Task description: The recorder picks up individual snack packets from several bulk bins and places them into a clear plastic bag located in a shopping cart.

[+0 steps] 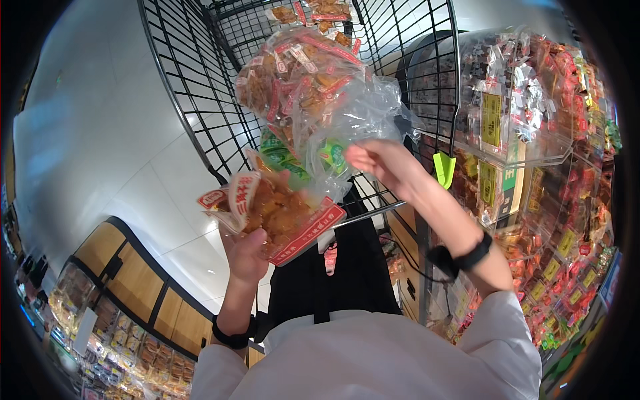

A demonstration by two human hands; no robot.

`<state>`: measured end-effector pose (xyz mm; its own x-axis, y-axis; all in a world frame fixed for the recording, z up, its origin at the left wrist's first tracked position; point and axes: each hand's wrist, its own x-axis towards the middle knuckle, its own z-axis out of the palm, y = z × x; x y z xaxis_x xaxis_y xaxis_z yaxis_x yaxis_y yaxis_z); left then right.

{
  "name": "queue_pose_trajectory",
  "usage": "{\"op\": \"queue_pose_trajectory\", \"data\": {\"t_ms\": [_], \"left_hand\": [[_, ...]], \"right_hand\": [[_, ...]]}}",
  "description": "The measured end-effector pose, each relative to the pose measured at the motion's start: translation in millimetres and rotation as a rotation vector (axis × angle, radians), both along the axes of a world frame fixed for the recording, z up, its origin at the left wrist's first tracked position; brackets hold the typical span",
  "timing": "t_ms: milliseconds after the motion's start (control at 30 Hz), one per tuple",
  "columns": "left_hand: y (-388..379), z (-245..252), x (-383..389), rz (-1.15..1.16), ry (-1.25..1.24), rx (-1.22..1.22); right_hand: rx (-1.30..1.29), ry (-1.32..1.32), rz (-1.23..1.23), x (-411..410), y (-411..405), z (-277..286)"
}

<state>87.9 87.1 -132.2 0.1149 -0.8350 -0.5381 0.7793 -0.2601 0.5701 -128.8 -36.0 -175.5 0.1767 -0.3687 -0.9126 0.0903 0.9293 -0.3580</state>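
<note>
My left hand (pixel 250 250) grips a clear snack packet (pixel 285 215) with brown pieces inside and red printed edges, at the near rim of a black wire shopping cart (pixel 187 95). To its right, my right hand (pixel 375 160) is raised over the cart beside a clear plastic bag (pixel 372 110); its fingers are blurred, and whether they touch the bag is unclear. A large bagged heap of similar snack packets (pixel 310 75) fills the middle of the cart. Green packets (pixel 285 155) lie below the heap. More loose snack packets (pixel 327 10) rest at the cart's far end.
Clear display bins (pixel 530 100) of wrapped snacks, with yellow price tags, stand close along the cart's right side. A bright green clip (pixel 444 170) is on the cart's right corner. At the lower left is a wooden display unit (pixel 135 280) with packaged goods. Pale floor tiles (pixel 145 185) show left of the cart.
</note>
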Motion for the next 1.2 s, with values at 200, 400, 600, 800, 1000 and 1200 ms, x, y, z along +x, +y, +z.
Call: {"op": "queue_pose_trajectory", "data": {"t_ms": [200,400,600,800,1000,1200], "left_hand": [[-8.1,3.6,-8.2,-0.156,-0.196,-0.043],[-8.0,2.0,-5.5,-0.213,-0.251,-0.009],[-9.6,21.0,-2.7,-0.132,-0.214,-0.18],[-23.2,55.4,2.9,-0.532,-0.64,-0.331],[-53.4,74.1,-48.3,-0.689,-0.792,-0.288],[-67.6,80.0,-113.8,-1.18,-0.911,-0.525]], "right_hand": [[-0.293,0.249,0.177,35.5,-50.4,-120.1],[-0.287,0.297,0.182,47.7,-54.0,-168.4],[-0.171,0.133,0.071,32.4,-22.4,-107.5],[-0.332,0.282,0.099,-42.9,14.8,32.3],[-0.539,0.223,-0.146,-99.4,90.3,121.4],[-0.704,0.418,-0.259,-105.0,151.2,164.7]]}}
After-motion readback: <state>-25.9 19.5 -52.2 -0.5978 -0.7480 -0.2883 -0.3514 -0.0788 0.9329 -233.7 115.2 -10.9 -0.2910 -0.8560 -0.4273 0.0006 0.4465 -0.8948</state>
